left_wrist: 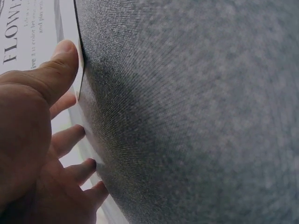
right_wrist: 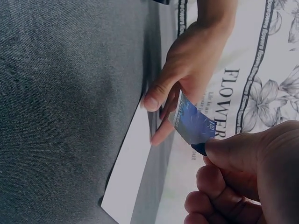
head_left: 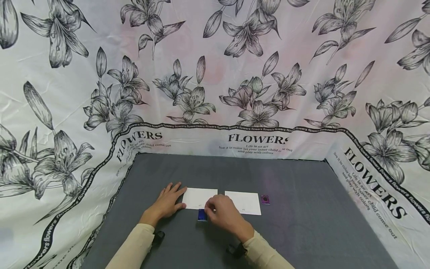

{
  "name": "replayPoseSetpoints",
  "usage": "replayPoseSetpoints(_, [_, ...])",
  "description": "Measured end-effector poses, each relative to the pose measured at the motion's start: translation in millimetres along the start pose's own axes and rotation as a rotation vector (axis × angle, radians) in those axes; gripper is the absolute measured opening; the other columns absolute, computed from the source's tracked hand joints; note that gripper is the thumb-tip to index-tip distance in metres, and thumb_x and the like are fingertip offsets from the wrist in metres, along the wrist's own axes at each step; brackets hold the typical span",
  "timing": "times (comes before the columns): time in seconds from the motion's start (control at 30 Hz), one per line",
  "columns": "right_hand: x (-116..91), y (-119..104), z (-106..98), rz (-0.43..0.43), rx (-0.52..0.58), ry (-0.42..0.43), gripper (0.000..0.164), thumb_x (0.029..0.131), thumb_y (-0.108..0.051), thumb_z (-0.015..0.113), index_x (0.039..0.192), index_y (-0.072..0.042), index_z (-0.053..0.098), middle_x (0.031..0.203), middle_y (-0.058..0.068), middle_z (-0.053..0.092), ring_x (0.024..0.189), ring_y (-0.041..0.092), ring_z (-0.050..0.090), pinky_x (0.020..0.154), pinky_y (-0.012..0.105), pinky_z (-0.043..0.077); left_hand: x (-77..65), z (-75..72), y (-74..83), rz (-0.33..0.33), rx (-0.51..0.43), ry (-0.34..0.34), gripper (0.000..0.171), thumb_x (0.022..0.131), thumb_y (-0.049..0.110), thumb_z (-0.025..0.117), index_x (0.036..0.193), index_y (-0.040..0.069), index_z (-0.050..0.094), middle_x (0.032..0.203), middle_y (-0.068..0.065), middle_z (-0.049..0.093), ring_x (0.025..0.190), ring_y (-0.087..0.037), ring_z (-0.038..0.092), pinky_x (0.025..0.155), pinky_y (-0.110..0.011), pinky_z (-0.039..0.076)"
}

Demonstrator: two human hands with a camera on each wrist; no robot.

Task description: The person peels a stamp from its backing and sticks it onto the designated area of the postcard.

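A blue postage stamp [head_left: 202, 215] with a toothed edge is pinched between the thumb and finger of my right hand [head_left: 226, 213]. It hangs over the near edge of a blank white card [head_left: 198, 197]. In the right wrist view the stamp [right_wrist: 194, 122] is tilted, with figures printed near one corner. My left hand [head_left: 168, 201] rests at the card's left edge, thumb and fingers spread. The left wrist view has the left thumb [left_wrist: 64, 63] against the edge of the card [left_wrist: 80, 77].
A second white card [head_left: 243, 203] lies to the right, partly behind my right hand. Beyond it is a small purple stamp-like piece [head_left: 265, 200]. Grey cloth [head_left: 302, 231] covers the table, and a flower-printed curtain [head_left: 198, 142] surrounds its back and sides.
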State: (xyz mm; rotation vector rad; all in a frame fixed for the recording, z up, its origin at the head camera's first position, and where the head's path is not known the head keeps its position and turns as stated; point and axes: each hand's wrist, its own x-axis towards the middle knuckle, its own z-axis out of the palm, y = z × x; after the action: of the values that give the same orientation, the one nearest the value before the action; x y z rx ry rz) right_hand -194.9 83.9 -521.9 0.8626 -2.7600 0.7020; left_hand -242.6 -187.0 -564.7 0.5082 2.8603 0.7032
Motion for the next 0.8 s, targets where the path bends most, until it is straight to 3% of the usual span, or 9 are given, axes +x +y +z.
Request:
replayPoseSetpoints(0.43, [4.0,-2.2,-7.2,-0.018,-0.031,0.028,0.007,0.097,-0.015,0.081,0.090,-0.015,0.083,0.081,-0.006,0.072,0.076,0.004,0.059,0.079,0.032,0.055,-1.5,-4.1,2.4,-0.001,0.025,0.045,0.067,0.105,0.034,0.075,0.163,0.010,0.052,0.175,-0.024,0.036,0.163,-0.060,0.020,0.128,-0.074,0.021])
replayPoseSetpoints(0.8, [8.6,-4.4,-13.6,-0.024,-0.020,0.035,0.007,0.098,-0.016,0.080,0.093,-0.014,0.084,0.084,-0.005,0.075,0.079,0.007,0.064,0.080,0.033,0.057,-5.3,-16.0,16.1,0.058,0.001,0.056,0.062,0.107,0.035,0.072,0.161,0.010,0.055,0.173,-0.021,0.042,0.163,-0.056,0.026,0.125,-0.075,0.026])
